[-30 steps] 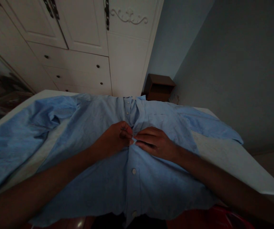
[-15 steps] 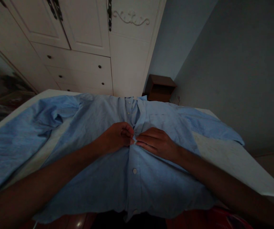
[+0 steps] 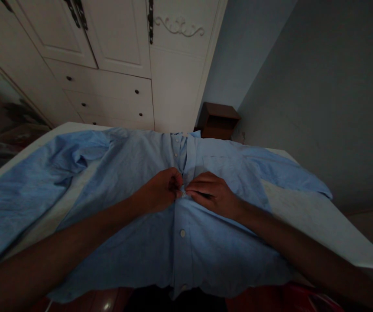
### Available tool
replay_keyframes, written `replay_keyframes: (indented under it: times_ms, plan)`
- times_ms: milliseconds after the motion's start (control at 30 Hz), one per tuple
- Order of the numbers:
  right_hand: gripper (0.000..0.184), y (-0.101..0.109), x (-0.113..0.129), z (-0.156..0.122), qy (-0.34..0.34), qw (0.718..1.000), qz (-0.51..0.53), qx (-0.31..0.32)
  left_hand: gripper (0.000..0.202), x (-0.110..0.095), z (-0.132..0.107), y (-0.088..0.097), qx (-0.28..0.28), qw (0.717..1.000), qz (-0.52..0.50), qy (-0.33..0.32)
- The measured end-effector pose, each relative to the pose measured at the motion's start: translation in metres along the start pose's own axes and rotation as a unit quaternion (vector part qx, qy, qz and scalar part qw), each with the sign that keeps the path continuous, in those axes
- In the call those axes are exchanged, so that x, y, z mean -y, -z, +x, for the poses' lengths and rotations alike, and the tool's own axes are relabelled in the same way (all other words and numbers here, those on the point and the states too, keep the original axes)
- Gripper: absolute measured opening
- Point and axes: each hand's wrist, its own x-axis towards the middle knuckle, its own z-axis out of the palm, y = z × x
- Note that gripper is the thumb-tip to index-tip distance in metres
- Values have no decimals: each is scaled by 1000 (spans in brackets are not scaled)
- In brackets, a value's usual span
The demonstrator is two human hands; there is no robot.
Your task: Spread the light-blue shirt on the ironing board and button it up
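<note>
A light blue long-sleeved shirt [image 3: 134, 251] lies front side up, its sleeves spread to both sides. At the middle of its front placket my left hand [image 3: 160, 188] is closed, fingertips pinching the cloth edge beside a button [image 3: 183, 194]. Facing it, my right hand [image 3: 214, 193] pinches the placket from the other side, its fingertips nearly touching the left ones. Whether the button sits in its hole cannot be made out. Below the hands, another white button [image 3: 182, 233] shows on the placket. Toward the collar the front gapes, with buttons [image 3: 176, 154] visible on the left panel.
Under the shirt is a white table [image 3: 322, 221]. Behind it stands a cream wardrobe [image 3: 176, 86] with drawers and dark handles. A brown box-like cabinet [image 3: 220, 110] sits by the grey wall [image 3: 329, 95]. Something red [image 3: 303, 299] shows at the lower right.
The fingers of both hands have shifted slightly at the placket; the left fingers are more curled in. The shirt lies almost as before.
</note>
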Motion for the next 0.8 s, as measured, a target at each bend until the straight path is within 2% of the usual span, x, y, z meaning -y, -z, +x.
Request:
replay_keyframes:
  times_ms: [100, 200, 333, 567, 800]
  plan:
    - [14, -1, -1, 1, -64, 995, 74, 9, 20, 5, 2, 0, 3, 1000, 12, -22]
    - [10, -2, -4, 2, -148, 974, 169, 28, 19, 5, 2, -1, 9, 1000, 6, -18]
    - [10, -3, -5, 4, -208, 959, 192, 26, 18, 1, 1, 1, -4, 1000, -21, -4]
    - [7, -9, -4, 1, -180, 969, 163, -37, 39, -1, 2, 7, -17, 996, -84, 34]
    - [8, -6, -2, 1, -145, 978, 150, -22, 33, -2, 3, 6, -19, 989, -132, 59]
